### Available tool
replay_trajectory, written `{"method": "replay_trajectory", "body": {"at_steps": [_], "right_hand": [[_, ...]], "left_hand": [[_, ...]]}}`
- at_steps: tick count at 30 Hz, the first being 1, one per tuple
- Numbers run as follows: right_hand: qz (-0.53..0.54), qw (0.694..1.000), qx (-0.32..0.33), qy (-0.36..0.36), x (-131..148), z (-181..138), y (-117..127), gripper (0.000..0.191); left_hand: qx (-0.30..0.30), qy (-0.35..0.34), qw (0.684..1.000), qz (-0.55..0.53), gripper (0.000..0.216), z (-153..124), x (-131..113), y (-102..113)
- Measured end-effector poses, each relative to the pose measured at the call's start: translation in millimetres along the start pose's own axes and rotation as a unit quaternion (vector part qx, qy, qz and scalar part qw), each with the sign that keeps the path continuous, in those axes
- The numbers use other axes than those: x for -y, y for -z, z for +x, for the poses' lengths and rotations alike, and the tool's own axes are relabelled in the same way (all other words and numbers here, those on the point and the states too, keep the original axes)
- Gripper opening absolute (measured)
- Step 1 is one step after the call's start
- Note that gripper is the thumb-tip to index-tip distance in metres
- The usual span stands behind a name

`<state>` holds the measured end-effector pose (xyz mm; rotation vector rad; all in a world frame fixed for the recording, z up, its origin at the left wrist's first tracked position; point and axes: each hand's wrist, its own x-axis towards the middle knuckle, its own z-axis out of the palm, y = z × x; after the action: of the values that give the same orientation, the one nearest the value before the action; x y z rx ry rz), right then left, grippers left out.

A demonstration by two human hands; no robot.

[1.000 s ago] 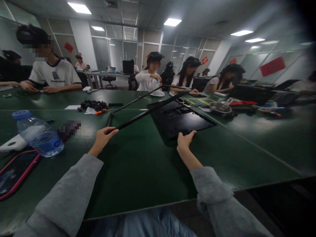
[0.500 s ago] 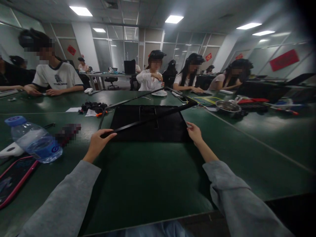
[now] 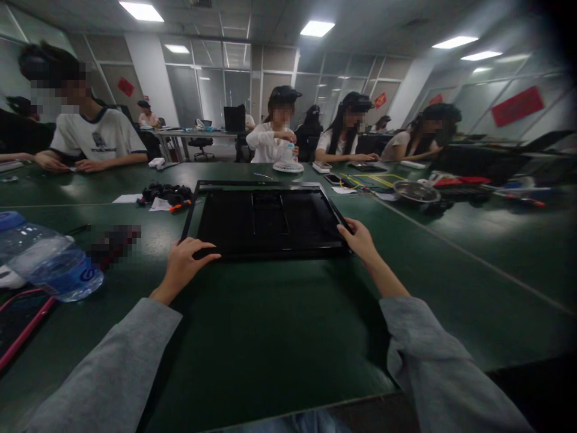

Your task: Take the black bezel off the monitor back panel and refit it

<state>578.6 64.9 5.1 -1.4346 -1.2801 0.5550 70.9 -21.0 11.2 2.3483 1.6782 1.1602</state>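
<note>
A thin black rectangular frame (image 3: 190,211), like a screen bezel, lies over a flat black panel (image 3: 225,218) on the green table. The frame reaches past the panel at the left and far sides. At the near left corner, my left hand (image 3: 183,264) is closed on the frame between thumb and fingers. My right hand (image 3: 359,239) grips the near right corner, thumb on top and fingers along the outer side. Whether its fingers also touch the panel cannot be made out. Raised straight ridges run across the panel's middle.
On the left lie a water bottle (image 3: 67,270) and a pink-edged phone (image 3: 27,325). Black parts (image 3: 166,195) sit on paper beyond the frame. A metal bowl (image 3: 417,191) and yellow strips (image 3: 383,182) are at the right. Several people sit across the green table (image 3: 279,337).
The frame, tilted and raised at an angle before, has come down level over the panel. My right hand has moved onto the frame's near right corner; my left hand still holds the left one.
</note>
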Motion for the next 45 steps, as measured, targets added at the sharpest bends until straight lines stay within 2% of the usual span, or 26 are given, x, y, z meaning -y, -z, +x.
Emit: {"method": "replay_trajectory", "body": {"at_steps": [3, 7, 10, 17, 23, 27, 31, 33, 36, 38, 42, 45], "right_hand": [[-0.065, 0.994, -0.076, 0.034, -9.6, -4.3, -6.8, 0.051], [-0.123, 0.982, -0.109, 0.093, -14.6, -8.1, -10.5, 0.047], [-0.164, 0.973, -0.113, 0.114, -14.3, -10.7, -12.8, 0.045], [-0.207, 0.967, -0.11, 0.103, -19.5, -13.0, -15.3, 0.047], [-0.215, 0.967, -0.101, 0.094, -24.2, -10.9, -17.1, 0.046], [-0.217, 0.964, -0.12, 0.098, -27.7, -7.1, -16.9, 0.042], [-0.199, 0.97, -0.11, 0.083, -34.1, -2.5, -16.6, 0.041], [-0.187, 0.973, -0.109, 0.073, -37.4, -0.8, -16.6, 0.042], [-0.172, 0.977, -0.11, 0.059, -40.5, -0.3, -16.5, 0.042], [-0.17, 0.978, -0.109, 0.05, -40.9, -1.3, -16.1, 0.043], [-0.187, 0.976, -0.102, 0.037, -38.8, -4.1, -14.4, 0.046], [-0.196, 0.975, -0.102, 0.032, -37.8, -4.8, -13.4, 0.046]], "left_hand": [[0.02, 0.003, 1.0, -0.001, 0.035, 1.4, 3.9, -3.1], [0.082, 0.014, 0.997, 0.003, 0.034, 3.3, 4.3, -7.2], [0.109, 0.018, 0.993, 0.028, 0.03, 4.3, 1.9, -9.6], [0.109, 0.004, 0.99, 0.084, 0.032, 3.1, 2.0, -10.5], [0.114, 0.0, 0.988, 0.101, 0.04, 1.2, 4.3, -10.5], [0.117, -0.004, 0.988, 0.1, 0.039, 0.7, 1.9, -8.4], [0.109, -0.006, 0.989, 0.101, 0.036, -0.1, -2.0, -6.8], [0.069, 0.014, 0.992, 0.108, 0.038, 0.0, 0.2, -7.4], [-0.035, 0.081, 0.99, 0.11, 0.047, 0.8, 12.3, -10.3], [-0.073, 0.128, 0.985, 0.091, 0.054, 1.6, 24.0, -12.7], [-0.036, 0.216, 0.976, 0.015, 0.059, 2.9, 40.7, -15.2], [-0.005, 0.218, 0.976, -0.018, 0.054, 3.5, 41.7, -14.5]]}}
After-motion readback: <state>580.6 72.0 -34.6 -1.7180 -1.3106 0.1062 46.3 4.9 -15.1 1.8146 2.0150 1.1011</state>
